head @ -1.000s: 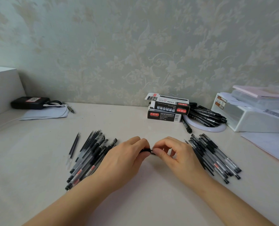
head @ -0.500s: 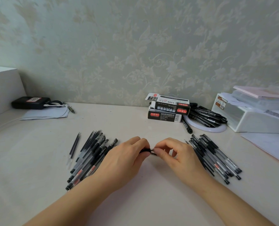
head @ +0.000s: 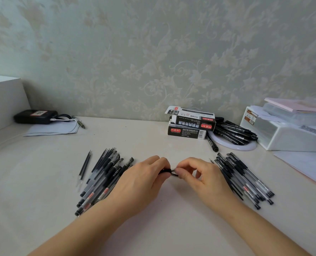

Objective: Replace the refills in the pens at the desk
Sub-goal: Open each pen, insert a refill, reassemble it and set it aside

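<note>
Both hands meet over the middle of the desk on one black pen (head: 169, 171). My left hand (head: 142, 182) grips its barrel, most of which is hidden in the fist. My right hand (head: 199, 179) pinches the pen's other end between thumb and forefinger. A heap of black pens (head: 101, 180) lies left of my left hand, with loose refills (head: 85, 166) beside it. A second heap of pens (head: 244, 179) lies right of my right hand.
Two stacked black-and-white refill boxes (head: 189, 124) stand at the back, with a white dish of pens (head: 234, 133) beside them. White storage boxes (head: 286, 130) and papers (head: 305, 167) fill the right. A black device (head: 35, 116) with cable on paper sits back left.
Both hands stay on the pen in the same place; only the fingers have shifted slightly.
</note>
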Motion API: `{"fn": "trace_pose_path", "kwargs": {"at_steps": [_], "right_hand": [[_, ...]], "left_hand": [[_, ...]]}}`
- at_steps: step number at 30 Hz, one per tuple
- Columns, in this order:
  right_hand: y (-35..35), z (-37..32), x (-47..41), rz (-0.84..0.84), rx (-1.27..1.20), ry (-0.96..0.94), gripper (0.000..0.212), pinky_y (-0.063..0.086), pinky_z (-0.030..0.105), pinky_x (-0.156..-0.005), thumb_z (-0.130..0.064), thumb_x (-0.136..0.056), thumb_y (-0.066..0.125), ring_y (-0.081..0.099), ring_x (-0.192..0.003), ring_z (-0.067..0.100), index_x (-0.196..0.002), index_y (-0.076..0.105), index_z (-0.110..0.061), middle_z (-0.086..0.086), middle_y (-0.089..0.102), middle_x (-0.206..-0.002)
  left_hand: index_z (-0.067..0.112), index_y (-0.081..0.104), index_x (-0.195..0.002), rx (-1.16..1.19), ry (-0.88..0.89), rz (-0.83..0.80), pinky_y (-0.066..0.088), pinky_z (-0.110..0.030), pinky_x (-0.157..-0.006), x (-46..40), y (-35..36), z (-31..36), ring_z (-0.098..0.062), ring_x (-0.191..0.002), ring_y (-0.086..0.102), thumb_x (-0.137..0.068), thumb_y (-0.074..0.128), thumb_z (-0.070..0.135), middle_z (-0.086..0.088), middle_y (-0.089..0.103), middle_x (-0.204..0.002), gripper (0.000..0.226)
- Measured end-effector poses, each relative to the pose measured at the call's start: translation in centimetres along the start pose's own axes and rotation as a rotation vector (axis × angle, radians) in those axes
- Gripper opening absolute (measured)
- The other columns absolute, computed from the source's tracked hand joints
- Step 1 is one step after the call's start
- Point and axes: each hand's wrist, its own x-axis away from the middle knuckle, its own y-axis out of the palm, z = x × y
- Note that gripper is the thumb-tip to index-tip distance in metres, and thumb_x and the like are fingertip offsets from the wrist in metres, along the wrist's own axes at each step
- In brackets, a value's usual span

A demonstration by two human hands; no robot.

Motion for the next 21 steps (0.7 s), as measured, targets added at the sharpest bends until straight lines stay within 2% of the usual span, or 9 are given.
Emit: {"fn": "trace_pose_path", "kwargs": {"at_steps": [5, 11, 14, 17, 21], "right_hand": [[-0.2, 0.0, 0.0, 0.044, -0.022, 0.014, 0.011, 0.038, 0.012, -0.059, -0.02, -0.085, 0.074, 0.058, -0.072, 0.005, -0.083, 0.071, -0.031, -0.019, 0.067, -0.078], [-0.4, 0.6, -0.3, 0.178, 0.014, 0.078, 0.015, 0.039, 0.009, -0.06, -0.018, -0.083, 0.075, 0.057, -0.068, 0.003, -0.083, 0.071, -0.032, -0.026, 0.067, -0.078], [-0.5, 0.9, -0.3, 0.179, 0.075, 0.088, 0.012, 0.038, 0.007, -0.065, -0.019, -0.084, 0.074, 0.058, -0.074, 0.007, -0.085, 0.071, -0.03, -0.025, 0.066, -0.082], [-0.5, 1.0, -0.3, 0.171, 0.059, 0.105, 0.013, 0.039, 0.008, -0.063, -0.019, -0.085, 0.073, 0.058, -0.074, 0.007, -0.085, 0.071, -0.031, -0.026, 0.066, -0.082], [-0.4, 0.9, -0.3, 0.149, -0.043, 0.14, 0.015, 0.042, 0.012, -0.06, -0.019, -0.085, 0.073, 0.057, -0.069, 0.002, -0.083, 0.071, -0.033, -0.023, 0.068, -0.079]], "left_hand": [[0.03, 0.052, -0.101, -0.001, -0.031, -0.017, 0.046, -0.039, -0.066, 0.0, -0.2, 0.2, -0.013, -0.077, 0.052, -0.101, 0.038, 0.038, 0.011, 0.053, -0.094, 0.016], [0.029, 0.051, -0.101, -0.018, -0.114, -0.005, 0.047, -0.036, -0.067, -0.1, -0.3, 0.1, -0.013, -0.079, 0.051, -0.101, 0.039, 0.036, 0.012, 0.054, -0.095, 0.014], [0.034, 0.05, -0.11, -0.03, -0.135, -0.004, 0.048, -0.036, -0.068, 0.0, -0.3, 0.0, -0.013, -0.08, 0.053, -0.101, 0.038, 0.036, 0.012, 0.054, -0.099, 0.015], [0.045, 0.045, -0.125, -0.043, -0.114, -0.022, 0.049, -0.036, -0.066, 0.1, -0.3, 0.1, -0.014, -0.078, 0.054, -0.102, 0.035, 0.035, 0.01, 0.049, -0.094, 0.027], [0.046, 0.046, -0.128, -0.045, -0.095, -0.036, 0.048, -0.037, -0.066, 0.1, -0.4, 0.1, -0.013, -0.075, 0.052, -0.103, 0.034, 0.033, 0.01, 0.047, -0.093, 0.031]]}}
